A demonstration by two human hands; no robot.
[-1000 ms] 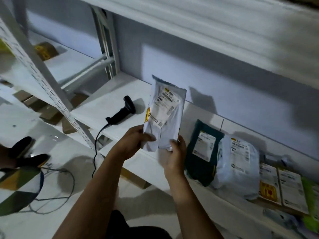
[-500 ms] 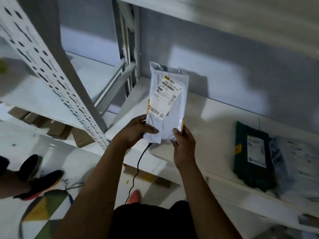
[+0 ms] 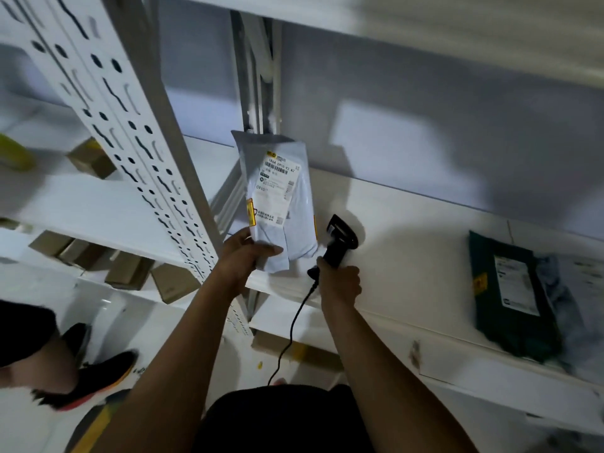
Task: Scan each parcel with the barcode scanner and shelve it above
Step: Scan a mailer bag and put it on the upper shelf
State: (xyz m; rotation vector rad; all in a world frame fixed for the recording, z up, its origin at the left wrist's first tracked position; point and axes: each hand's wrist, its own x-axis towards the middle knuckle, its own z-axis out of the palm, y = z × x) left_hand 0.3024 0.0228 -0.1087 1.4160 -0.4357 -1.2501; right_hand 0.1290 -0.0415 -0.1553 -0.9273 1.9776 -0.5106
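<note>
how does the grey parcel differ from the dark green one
The grey parcel is pale, held upright by the left hand; the dark green parcel lies flat on the shelf, untouched. The grey parcel is beside the scanner; the dark green parcel lies well to its right. Both carry white labels.

Label showing a number
The white label [image 3: 277, 191] on the grey parcel [image 3: 299, 223] is showing "0910"; the label on the dark green parcel [image 3: 516, 335] is appearing too blurred to read.
</note>
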